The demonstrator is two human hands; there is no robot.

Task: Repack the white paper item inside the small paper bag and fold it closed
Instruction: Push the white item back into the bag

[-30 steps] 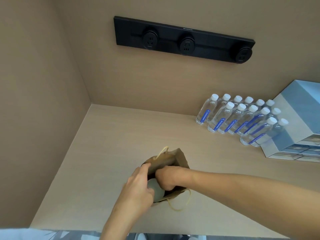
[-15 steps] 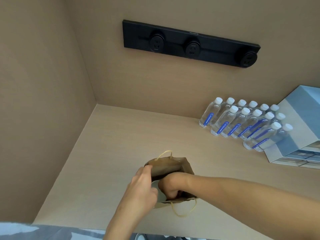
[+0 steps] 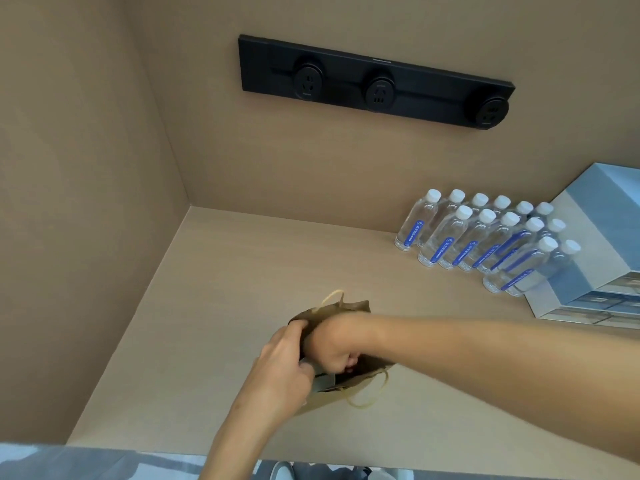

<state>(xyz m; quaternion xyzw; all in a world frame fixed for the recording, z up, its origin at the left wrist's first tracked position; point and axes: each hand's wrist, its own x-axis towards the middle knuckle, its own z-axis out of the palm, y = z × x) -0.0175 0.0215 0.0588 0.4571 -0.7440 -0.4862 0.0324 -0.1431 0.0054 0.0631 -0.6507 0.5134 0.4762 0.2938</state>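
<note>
A small brown paper bag (image 3: 341,308) with twine handles stands open on the wooden counter (image 3: 242,271). My left hand (image 3: 282,362) grips the bag's left rim and holds its mouth apart. My right hand (image 3: 334,351) reaches down into the opening, its fingers curled around something inside. A sliver of the white paper item (image 3: 322,379) shows between the two hands, inside the bag; most of it is hidden. One handle loop (image 3: 369,393) hangs over the near side.
Several clear water bottles (image 3: 481,237) with white caps stand in rows at the back right. A blue-and-white box (image 3: 602,251) sits beside them at the right edge. A black socket strip (image 3: 377,83) is on the back wall. A side wall closes the left.
My right hand has pushed deeper into the bag and the white item has sunk further in, showing less. The bag has shifted slightly; my view moved a little.
</note>
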